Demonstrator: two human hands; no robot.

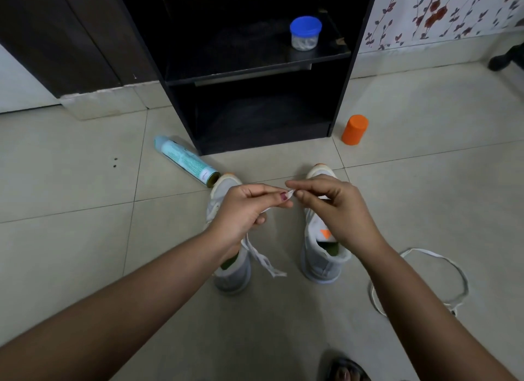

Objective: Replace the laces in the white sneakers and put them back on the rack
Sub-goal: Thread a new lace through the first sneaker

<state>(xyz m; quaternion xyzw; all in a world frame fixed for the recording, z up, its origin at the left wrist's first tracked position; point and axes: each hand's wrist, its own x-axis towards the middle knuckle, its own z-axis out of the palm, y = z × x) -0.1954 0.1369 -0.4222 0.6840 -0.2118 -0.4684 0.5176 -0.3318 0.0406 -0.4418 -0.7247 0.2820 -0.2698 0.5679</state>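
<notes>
Two white sneakers stand side by side on the tiled floor, toes toward the black rack (351,68). My left hand (243,207) hovers over the left sneaker (235,275) and pinches the end of a white lace (262,260), which hangs down from the hand and trails over that shoe. My right hand (331,205) is above the right sneaker (323,258) and pinches the same lace tip between thumb and forefinger, where the two hands meet. A second white lace (462,275) lies in a loose loop on the floor to the right.
On the rack's shelf sits a clear jar with a blue lid (304,33). A teal spray can (187,161) lies on the floor by the rack's left corner; an orange cap (354,129) stands to its right. A sandalled foot (346,370) shows at the bottom edge.
</notes>
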